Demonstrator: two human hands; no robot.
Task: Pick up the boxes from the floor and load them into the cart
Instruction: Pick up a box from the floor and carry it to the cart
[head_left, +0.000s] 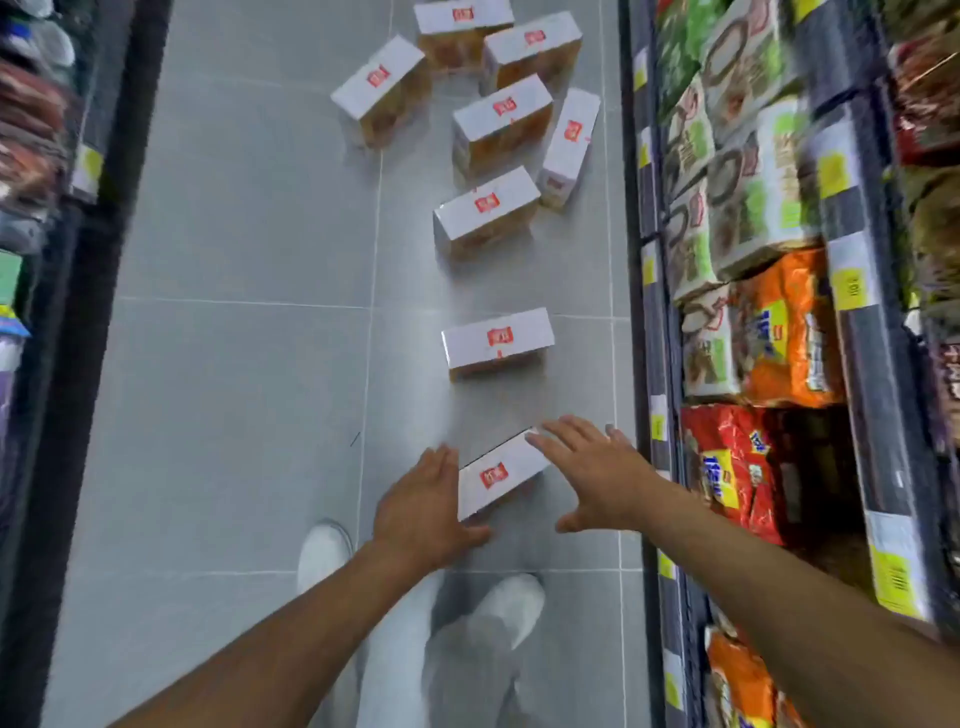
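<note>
I am at the very start of a pick; both my hands are down at the nearest box (501, 475), which lies on the floor (234, 364) close to its right edge, along the foot of the right shelf (779, 338), and just ahead of my shoes (322, 553). My left hand (421, 512) is spread flat with straight fingers at the box's near-left end, overlapping its edge; my right hand (592, 475) is spread just as wide at the far-right end, fingers reaching over the corner, thumb hanging apart. Neither hand has closed on anything; whether the palms already touch the cardboard I cannot tell through the blur.

The box sits slantwise to the tile lines, white face and red label up; I judge it not yet lifted. The next move, as I see it, calls for pressing both palms inward on the two short ends, getting fingertips under the lower edges, then raising it level; it looks rigid and light enough for a two-handed squeeze.

Most of the work remains; a second box (496, 340) lies further along the same edge, a third box (485, 210) beyond it, and a loose cluster of boxes (501, 117) near the far end of the floor. The cart is not in view; I would have to turn to find it.
</note>
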